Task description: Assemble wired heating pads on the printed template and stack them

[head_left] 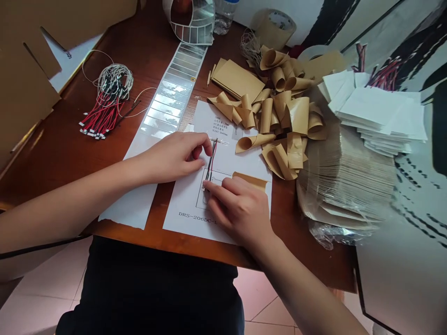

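Fingers (206,148) of L hand (174,156) together, pinching red/black wires (211,160) upright-ish on printed sheet (223,125). R hand (240,209) fingers together, tips pressing wire ends down inside outlined box. Tan tape strip (249,180) just beside R hand. Curled tan strips (282,116) nearby on table (296,251).

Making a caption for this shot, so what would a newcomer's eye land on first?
The heap of curled tan paper strips catches the eye first, right of centre, beside a plastic-wrapped stack of paper sheets. Below it, the left hand and right hand meet at a red-and-black wire on a printed sheet. A bundle of red wires lies far left.
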### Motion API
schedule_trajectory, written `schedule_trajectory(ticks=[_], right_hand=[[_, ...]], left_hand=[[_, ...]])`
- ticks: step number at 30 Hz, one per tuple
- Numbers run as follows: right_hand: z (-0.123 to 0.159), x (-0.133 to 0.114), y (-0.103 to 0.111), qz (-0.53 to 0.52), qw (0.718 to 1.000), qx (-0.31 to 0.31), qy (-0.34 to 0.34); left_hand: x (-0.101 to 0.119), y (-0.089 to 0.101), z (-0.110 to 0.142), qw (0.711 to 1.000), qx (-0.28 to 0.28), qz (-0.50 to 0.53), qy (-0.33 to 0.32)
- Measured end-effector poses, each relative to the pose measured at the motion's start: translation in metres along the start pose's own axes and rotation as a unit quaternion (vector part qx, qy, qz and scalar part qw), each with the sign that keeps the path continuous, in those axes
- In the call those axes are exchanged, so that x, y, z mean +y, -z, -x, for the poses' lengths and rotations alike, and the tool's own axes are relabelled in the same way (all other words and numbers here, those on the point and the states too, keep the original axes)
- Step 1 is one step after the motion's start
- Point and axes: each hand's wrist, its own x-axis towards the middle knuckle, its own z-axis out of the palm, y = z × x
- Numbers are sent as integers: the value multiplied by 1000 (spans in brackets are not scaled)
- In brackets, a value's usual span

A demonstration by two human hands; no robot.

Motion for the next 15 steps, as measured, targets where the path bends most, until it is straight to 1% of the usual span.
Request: schedule_trajectory(ticks=[2, 4, 6, 7, 8, 12, 15], right_hand=[[-1, 2, 3, -12, 1000, 0, 2], [-1, 8, 8, -56, 998, 15, -24], [1, 20, 14, -103, 989, 55, -88], [3, 27, 16, -104, 984, 79, -122], [5, 34, 18, -90, 981, 88, -149], [16, 56, 16, -36, 985, 47, -164], [18, 62, 13, -28, 985, 28, -166]], left_hand=[[-1, -2, 0, 999, -8, -21, -26], [-1, -4, 2, 998, -19, -48, -47], [0, -6, 3, 995, -29, -75, -55], [0, -6, 3, 994, -31, -85, -56], [1, -7, 4, 994, -30, -92, -55], [0, -9, 5, 991, -25, -112, -64], [-2, -13, 5, 986, -15, -126, -109]])
